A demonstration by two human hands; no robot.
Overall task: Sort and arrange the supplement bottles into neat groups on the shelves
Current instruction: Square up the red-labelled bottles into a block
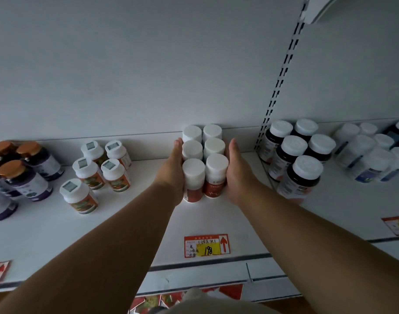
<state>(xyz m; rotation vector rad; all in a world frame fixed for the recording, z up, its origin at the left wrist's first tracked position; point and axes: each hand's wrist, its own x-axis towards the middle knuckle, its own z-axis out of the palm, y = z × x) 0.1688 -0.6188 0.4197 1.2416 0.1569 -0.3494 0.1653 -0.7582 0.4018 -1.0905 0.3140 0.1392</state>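
Supplement bottles with white caps and red labels (203, 164) stand upright in a tight block of six, two across and three deep, in the middle of a white shelf (148, 223), the back pair close to the rear wall. The left hand (172, 171) lies flat against the left side of the block, fingers straight and together, pointing toward the back. The right hand (236, 168) mirrors it on the right side, fingers also straight. Both palms press inward on the bottles; neither hand curls around any one of them.

To the left stands a looser group of five white-capped bottles with orange-green labels (96, 171), each with a small sticker on its cap. Farther left, at the frame's edge, are dark bottles with orange caps and purple labels (24, 175). To the right, past a slotted upright rail (278, 87), stand dark bottles with white caps (293, 159), and beyond them pale bottles with blue labels (371, 157).

A red and yellow price tag (206, 245) with a handwritten number lies near the shelf's front edge, below the hands.
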